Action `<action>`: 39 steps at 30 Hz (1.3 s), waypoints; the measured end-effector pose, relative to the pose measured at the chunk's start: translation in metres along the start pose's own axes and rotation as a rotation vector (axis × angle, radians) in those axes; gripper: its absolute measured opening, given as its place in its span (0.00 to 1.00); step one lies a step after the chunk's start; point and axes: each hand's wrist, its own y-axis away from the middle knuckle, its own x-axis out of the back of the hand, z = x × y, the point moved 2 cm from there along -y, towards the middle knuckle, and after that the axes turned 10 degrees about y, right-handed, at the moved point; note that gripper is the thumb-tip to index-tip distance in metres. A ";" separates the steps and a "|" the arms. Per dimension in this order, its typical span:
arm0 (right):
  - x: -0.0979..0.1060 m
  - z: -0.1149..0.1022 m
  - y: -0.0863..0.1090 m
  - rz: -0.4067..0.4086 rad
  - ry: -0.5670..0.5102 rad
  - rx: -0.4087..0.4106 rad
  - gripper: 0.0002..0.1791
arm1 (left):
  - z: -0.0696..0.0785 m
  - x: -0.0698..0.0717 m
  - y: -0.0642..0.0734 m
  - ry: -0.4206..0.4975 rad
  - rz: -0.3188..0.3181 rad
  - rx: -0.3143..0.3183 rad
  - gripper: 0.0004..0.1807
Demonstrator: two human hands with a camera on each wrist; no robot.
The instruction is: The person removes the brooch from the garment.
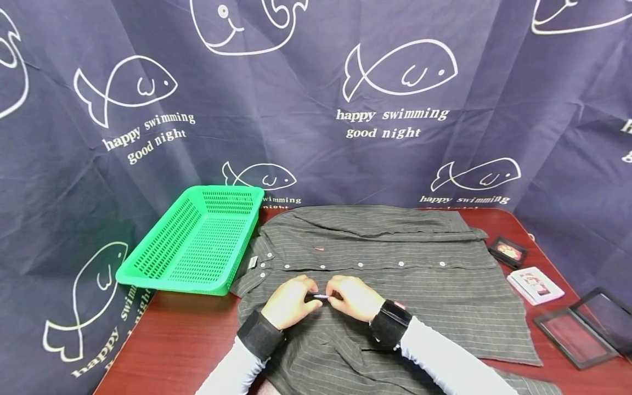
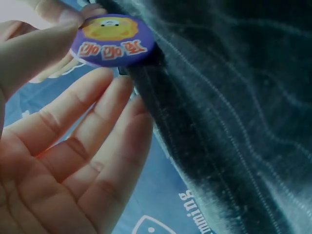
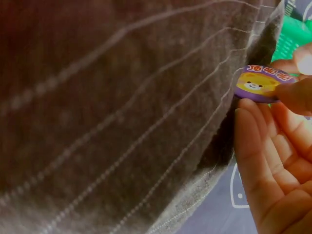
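A round purple pin badge [image 2: 112, 41] with a yellow bear and red lettering stands at the dark striped shirt [image 1: 395, 307]; the right wrist view shows the badge [image 3: 258, 85] too. From above, only a thin edge of it shows between the hands. My left hand [image 1: 291, 302] pinches it from the left, thumb at its rim, other fingers stretched beside the shirt fabric. Opposite, my right hand [image 1: 354, 297] pinches the badge's right side, its thumb overlapping the rim. The badge's back is hidden, so I cannot tell whether it is fastened to the cloth.
A green plastic basket [image 1: 232, 274] stands at the left, touching the collar side. Along the right edge lie a dark cassette-like case [image 1: 507, 252], a white box [image 1: 535, 286] with a picture and an opened black frame [image 1: 585, 343]. A fish-printed curtain [image 1: 316, 109] hangs behind the table.
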 end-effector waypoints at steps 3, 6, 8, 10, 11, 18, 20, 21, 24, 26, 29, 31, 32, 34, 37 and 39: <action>0.000 0.001 -0.001 -0.012 -0.039 -0.029 0.07 | 0.000 -0.001 -0.001 0.008 -0.005 0.014 0.09; 0.000 0.002 -0.001 -0.022 -0.056 -0.047 0.07 | 0.000 -0.001 -0.001 0.016 -0.005 0.017 0.07; 0.000 0.001 -0.001 -0.023 -0.064 -0.051 0.07 | 0.001 -0.001 -0.002 0.014 -0.001 0.012 0.06; 0.001 0.001 -0.002 -0.021 -0.071 -0.053 0.07 | 0.001 -0.002 -0.002 0.013 0.005 0.006 0.06; 0.002 0.001 -0.002 -0.020 -0.076 -0.055 0.07 | 0.001 -0.002 -0.002 0.011 0.009 0.005 0.06; 0.001 0.004 -0.002 -0.029 -0.116 -0.110 0.04 | 0.000 -0.004 -0.003 0.015 0.035 -0.007 0.06; 0.000 0.005 -0.002 -0.036 -0.146 -0.139 0.04 | -0.001 -0.004 -0.004 0.012 0.040 -0.011 0.05; 0.000 0.006 -0.002 -0.041 -0.161 -0.153 0.04 | -0.001 -0.005 -0.004 0.010 0.041 -0.014 0.05; -0.001 0.009 -0.002 -0.058 -0.207 -0.189 0.03 | -0.004 -0.006 -0.004 0.007 0.037 -0.021 0.04; -0.002 0.011 -0.002 -0.072 -0.225 -0.208 0.03 | -0.005 -0.007 -0.004 0.010 0.032 -0.024 0.04; -0.004 0.013 -0.003 -0.091 -0.247 -0.236 0.03 | -0.006 -0.007 -0.005 0.018 0.027 -0.021 0.03; -0.006 0.014 -0.004 -0.103 -0.260 -0.250 0.03 | -0.006 -0.008 -0.005 0.021 0.026 -0.015 0.03; -0.007 0.015 -0.004 -0.109 -0.266 -0.255 0.03 | -0.006 -0.008 -0.005 0.017 0.026 -0.009 0.03; -0.008 0.016 -0.004 -0.118 -0.276 -0.263 0.03 | -0.007 -0.009 -0.006 0.013 0.030 -0.002 0.03; -0.009 0.016 -0.004 -0.125 -0.286 -0.269 0.03 | -0.007 -0.010 -0.006 0.004 0.038 0.006 0.04; -0.009 0.017 -0.004 -0.123 -0.292 -0.267 0.03 | -0.007 -0.010 -0.006 0.003 0.045 0.003 0.04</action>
